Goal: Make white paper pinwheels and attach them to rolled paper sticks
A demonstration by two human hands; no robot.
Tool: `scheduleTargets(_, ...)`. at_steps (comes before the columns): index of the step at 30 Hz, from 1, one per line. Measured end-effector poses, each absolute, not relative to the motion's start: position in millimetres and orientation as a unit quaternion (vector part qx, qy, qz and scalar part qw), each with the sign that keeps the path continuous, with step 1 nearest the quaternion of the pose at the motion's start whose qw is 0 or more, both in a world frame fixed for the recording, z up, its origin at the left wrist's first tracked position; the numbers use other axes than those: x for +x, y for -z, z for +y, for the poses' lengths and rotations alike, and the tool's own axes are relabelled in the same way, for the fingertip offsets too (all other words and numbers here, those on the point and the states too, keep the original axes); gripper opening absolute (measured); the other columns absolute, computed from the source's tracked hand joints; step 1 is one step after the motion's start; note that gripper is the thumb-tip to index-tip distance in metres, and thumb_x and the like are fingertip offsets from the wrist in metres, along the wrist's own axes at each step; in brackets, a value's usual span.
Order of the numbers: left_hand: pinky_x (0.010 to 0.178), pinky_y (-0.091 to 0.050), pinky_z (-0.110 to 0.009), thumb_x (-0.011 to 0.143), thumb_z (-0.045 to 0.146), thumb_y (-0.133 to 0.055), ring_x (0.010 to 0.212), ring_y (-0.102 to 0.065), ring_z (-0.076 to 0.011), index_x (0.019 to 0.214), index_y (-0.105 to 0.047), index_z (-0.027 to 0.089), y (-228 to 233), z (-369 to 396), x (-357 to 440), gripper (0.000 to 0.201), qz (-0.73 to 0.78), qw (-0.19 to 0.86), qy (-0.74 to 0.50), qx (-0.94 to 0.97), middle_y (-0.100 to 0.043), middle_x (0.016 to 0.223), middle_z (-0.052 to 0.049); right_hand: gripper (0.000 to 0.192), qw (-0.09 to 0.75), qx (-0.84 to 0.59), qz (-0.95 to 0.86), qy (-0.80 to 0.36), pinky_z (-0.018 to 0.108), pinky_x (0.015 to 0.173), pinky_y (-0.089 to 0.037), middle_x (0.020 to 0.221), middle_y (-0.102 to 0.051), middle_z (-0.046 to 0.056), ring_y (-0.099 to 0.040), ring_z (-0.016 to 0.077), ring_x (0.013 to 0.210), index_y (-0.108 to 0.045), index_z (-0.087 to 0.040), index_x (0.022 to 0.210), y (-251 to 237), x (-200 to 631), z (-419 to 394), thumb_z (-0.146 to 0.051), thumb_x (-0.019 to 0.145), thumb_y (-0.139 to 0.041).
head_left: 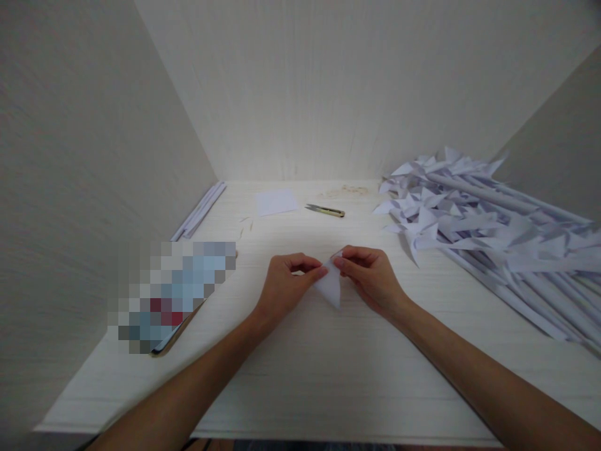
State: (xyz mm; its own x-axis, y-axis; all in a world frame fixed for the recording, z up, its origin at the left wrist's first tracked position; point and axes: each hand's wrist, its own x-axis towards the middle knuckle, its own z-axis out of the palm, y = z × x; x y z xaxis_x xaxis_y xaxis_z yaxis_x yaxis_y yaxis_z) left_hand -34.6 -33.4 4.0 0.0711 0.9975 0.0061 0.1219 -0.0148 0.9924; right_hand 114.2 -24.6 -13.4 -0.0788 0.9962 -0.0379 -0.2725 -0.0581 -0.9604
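Left hand and right hand both pinch one small white paper — it tapers downward, over the middle of the table. Heaped paper shapes spread along the right; farther off, snips lie near a flat sheet.

We count two hands, a left hand and a right hand; one paper triangle; far, one sheet, one pair of snips; left, one pixelated object; right, overlapping paper shapes, too many for us to tally.
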Motion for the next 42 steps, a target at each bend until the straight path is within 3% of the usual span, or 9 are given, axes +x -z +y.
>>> scheduleTargets(30,0.058,-0.044,-0.024,0.060,0.024,-0.068,0.058,-0.056,-0.0120,0.058,-0.066,0.014,-1,-32,-37,0.010,0.511,0.475,-0.431,0.572,-0.065,0.061,-0.002,0.008,0.523,-0.412,-0.487,-0.565,0.024,0.054,-0.037,0.059,-0.062,-0.002,-0.050,0.0092,0.055,-0.066,-0.019,0.058,16,118,-23,-0.022,0.056,-0.073)
scheduleTargets(37,0.054,-0.042,-0.023,0.060,0.021,-0.066,0.056,-0.054,-0.0111,0.057,-0.065,0.014,0,-33,-36,0.007,0.504,0.477,-0.397,0.601,-0.063,0.058,-0.002,0.017,0.422,-0.429,-0.660,-0.450,0.024,0.046,-0.029,0.050,-0.051,-0.003,-0.042,0.0084,0.049,-0.060,-0.017,0.052,-1,123,-24,-0.026,0.066,-0.062)
scheduleTargets(42,0.051,-0.042,-0.022,0.060,0.026,-0.066,0.053,-0.052,-0.0097,0.059,-0.064,0.014,-3,-32,-34,0.012,0.512,0.532,-0.396,0.547,-0.062,0.057,-0.001,0.027,0.463,-0.440,-0.681,-0.359,0.025,0.046,-0.026,0.046,-0.042,-0.004,-0.036,0.0088,0.048,-0.051,-0.018,0.045,-3,127,-24,-0.028,0.068,-0.059)
